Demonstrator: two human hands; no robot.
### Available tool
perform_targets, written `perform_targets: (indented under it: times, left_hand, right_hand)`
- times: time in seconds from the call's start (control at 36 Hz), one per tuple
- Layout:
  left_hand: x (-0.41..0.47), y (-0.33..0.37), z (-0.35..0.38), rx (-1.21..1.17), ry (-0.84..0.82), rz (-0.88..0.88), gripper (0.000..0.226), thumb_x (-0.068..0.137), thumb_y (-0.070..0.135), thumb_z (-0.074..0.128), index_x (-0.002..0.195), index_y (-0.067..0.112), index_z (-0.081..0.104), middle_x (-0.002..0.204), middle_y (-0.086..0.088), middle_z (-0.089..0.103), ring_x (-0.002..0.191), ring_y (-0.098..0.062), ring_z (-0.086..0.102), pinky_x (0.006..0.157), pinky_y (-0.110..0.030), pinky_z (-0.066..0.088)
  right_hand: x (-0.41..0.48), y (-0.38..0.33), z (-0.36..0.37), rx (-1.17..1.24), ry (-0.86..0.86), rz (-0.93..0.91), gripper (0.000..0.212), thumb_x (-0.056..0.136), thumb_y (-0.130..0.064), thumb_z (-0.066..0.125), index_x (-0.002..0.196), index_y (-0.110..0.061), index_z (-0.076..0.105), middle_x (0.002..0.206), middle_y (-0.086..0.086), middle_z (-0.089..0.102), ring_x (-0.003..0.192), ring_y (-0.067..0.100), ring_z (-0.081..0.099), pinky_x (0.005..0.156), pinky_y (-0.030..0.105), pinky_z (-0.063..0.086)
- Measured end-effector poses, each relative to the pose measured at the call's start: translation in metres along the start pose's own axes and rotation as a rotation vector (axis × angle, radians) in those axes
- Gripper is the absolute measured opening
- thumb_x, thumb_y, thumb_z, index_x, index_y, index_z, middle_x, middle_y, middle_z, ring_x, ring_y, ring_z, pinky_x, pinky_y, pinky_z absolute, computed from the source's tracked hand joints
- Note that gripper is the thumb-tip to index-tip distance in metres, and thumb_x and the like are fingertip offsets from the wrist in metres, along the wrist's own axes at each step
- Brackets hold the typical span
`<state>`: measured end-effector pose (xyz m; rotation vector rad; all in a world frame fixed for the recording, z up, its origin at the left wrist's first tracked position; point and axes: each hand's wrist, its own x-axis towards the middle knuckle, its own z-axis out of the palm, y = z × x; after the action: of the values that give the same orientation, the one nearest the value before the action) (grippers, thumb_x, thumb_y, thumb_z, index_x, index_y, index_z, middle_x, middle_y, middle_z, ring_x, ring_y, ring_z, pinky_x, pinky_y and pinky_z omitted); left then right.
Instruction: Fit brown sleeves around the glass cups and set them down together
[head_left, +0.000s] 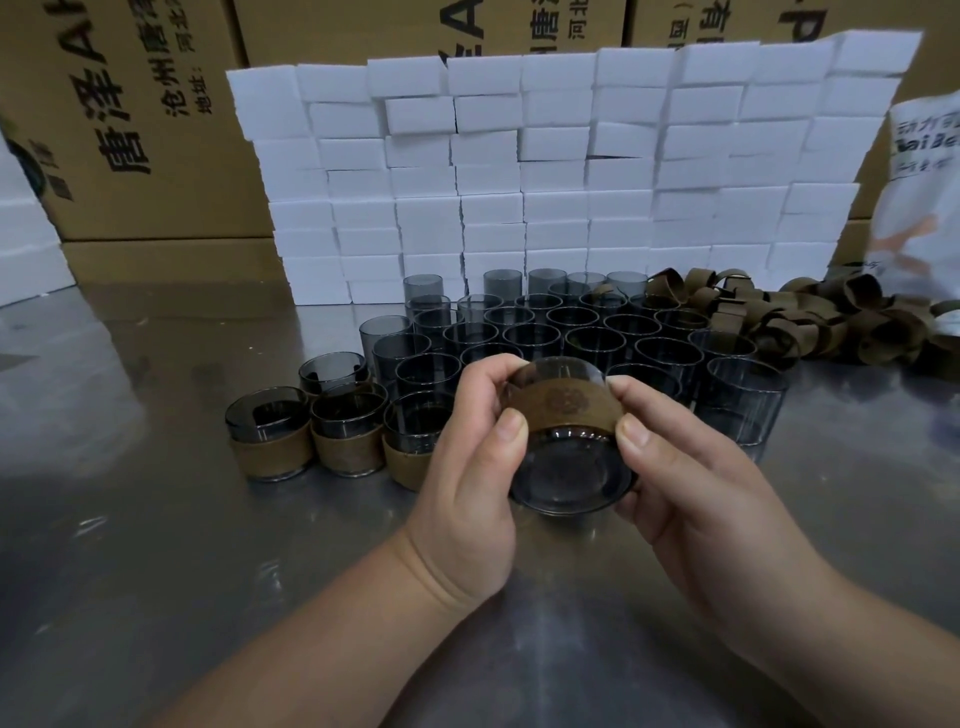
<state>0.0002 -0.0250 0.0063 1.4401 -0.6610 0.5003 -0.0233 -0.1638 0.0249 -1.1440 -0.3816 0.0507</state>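
Both hands are curled round one cup (571, 470), held above the table (156, 545) and tipped so its base faces us. The left hand (475, 467) grips it from one side, thumb pressed on the edge of the sleeve (566, 408). The right hand (691, 473) does the same from the other, with fingertips over the far rim. The sleeve wraps the cup's middle, stamped mark showing.

Just left of the hands stand three sleeved cups (348, 434) in a row, touching. Behind them and the hands is a tight crowd of bare cups (571, 319). To its right lies a heap of loose sleeves (810, 322). Beyond is a wall of white blocks (519, 171), then cartons (130, 130), and a bag (924, 182) at the far right.
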Motion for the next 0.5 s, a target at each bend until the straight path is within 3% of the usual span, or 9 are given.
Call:
perform_targets:
  times: [0.28, 0.44, 0.5]
  left_hand:
    - [0.0000, -0.0022, -0.0021, 0.062, -0.017, 0.007, 0.035, 0.084, 0.043, 0.036, 0.109, 0.022, 0.047, 0.100, 0.009, 0.059, 0.097, -0.015, 0.056, 0.084, -0.030, 0.042]
    - [0.0001, -0.0036, -0.0031, 0.066, 0.000, -0.006, 0.026, 0.082, 0.044, 0.038, 0.103, 0.041, 0.053, 0.100, 0.002, 0.059, 0.096, -0.027, 0.056, 0.084, -0.046, 0.044]
    - [0.0004, -0.0033, -0.0029, 0.069, 0.006, -0.019, 0.025, 0.082, 0.045, 0.038, 0.101, 0.037, 0.053, 0.097, -0.002, 0.059, 0.093, -0.030, 0.056, 0.081, -0.052, 0.044]
  right_hand:
    - [0.0009, 0.0006, -0.0005, 0.006, -0.047, -0.028, 0.026, 0.071, -0.022, 0.060, 0.092, -0.026, 0.075, 0.094, 0.001, 0.072, 0.084, 0.011, 0.068, 0.063, 0.020, 0.053]
    - [0.0002, 0.0023, -0.0023, 0.010, -0.030, -0.031, 0.033, 0.071, -0.020, 0.059, 0.102, -0.014, 0.067, 0.100, 0.005, 0.072, 0.088, 0.014, 0.069, 0.064, 0.021, 0.054]
    - [0.0005, 0.0030, -0.0026, 0.002, -0.038, -0.042, 0.030, 0.072, -0.019, 0.060, 0.100, -0.015, 0.069, 0.100, 0.005, 0.071, 0.089, 0.014, 0.068, 0.067, 0.022, 0.054]
